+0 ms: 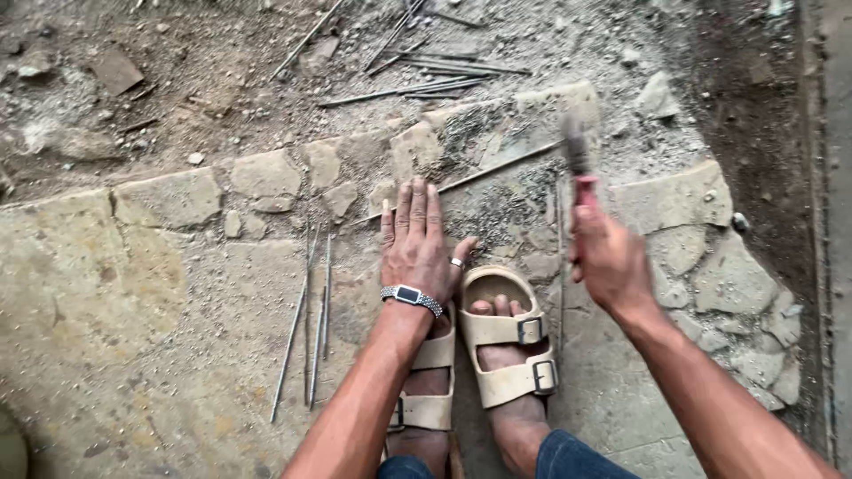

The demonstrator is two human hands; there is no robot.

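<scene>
Left hand (414, 244) lies flat, fingers spread, pinning a thin rod (497, 168) at centre frame — right hand (611, 262), grip closed on a red-handled hammer (579, 160), mid-blow; other rods (306, 328) lie alongside.

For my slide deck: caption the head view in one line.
Left hand pressed flat on a thin metal rod on cracked stone, right hand swinging a red-handled hammer.

Two beige buckled sandals (506, 350) stand on the dusty, cracked stone floor (133, 284) near its lower edge. A bundle of thin grey metal rods (435, 75) lies near the floor's upper edge, among scattered grey stone chips (657, 93).
</scene>
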